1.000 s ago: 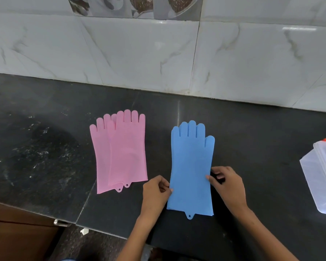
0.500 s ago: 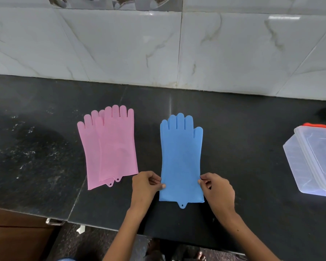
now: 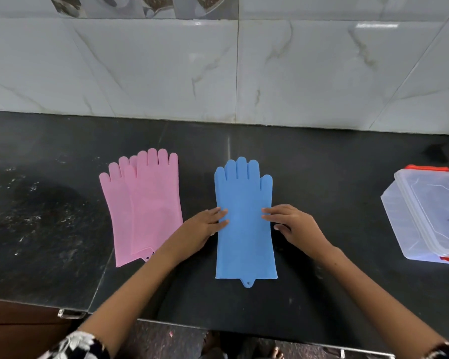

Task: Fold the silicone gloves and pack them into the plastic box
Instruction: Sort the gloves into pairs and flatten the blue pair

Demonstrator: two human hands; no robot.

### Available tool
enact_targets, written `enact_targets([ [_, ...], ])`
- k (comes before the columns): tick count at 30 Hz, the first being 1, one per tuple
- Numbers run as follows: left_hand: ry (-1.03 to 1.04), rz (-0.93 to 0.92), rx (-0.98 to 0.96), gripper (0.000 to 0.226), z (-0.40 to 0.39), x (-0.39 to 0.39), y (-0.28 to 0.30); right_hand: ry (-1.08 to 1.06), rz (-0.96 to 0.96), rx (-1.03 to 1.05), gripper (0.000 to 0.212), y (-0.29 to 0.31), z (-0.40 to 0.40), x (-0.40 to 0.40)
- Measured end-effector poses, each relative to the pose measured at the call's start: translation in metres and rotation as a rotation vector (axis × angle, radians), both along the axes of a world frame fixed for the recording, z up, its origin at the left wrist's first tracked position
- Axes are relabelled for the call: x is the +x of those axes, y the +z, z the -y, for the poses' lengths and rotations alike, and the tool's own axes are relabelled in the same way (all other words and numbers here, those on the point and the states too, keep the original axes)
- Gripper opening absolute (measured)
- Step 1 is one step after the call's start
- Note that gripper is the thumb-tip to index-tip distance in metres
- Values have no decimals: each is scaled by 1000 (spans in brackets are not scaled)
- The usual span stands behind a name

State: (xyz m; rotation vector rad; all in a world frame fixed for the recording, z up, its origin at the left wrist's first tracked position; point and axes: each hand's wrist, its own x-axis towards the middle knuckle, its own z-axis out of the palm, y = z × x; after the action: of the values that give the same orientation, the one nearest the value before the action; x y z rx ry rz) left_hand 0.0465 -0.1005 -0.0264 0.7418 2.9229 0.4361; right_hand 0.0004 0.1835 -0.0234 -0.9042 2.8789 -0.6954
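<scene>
Blue glove (image 3: 245, 229) flat near counter (image 3: 347, 294) front edge, left hand (image 3: 204, 226) and right hand (image 3: 294, 226) fingers straight, touching its sides.

No readable text, labels, brands, numbers or signs anywhere. Only a faint dark scribble on the lid of the clear plastic box (image 3: 430, 216), too small and blurred to read as letters or digits.
</scene>
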Motion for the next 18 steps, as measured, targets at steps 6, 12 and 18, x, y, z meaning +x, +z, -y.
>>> enact_targets([
  [6,-122,25,-67,40,16,-18,-10,133,61,42,36,-8,-4,-16],
  [12,-137,-9,-36,46,21,-11,-22,178,20,28,34,-13,-9,-12],
  [18,-171,22,-95,55,24,-7,-25,227,-140,5,30,-15,-12,-1],
])
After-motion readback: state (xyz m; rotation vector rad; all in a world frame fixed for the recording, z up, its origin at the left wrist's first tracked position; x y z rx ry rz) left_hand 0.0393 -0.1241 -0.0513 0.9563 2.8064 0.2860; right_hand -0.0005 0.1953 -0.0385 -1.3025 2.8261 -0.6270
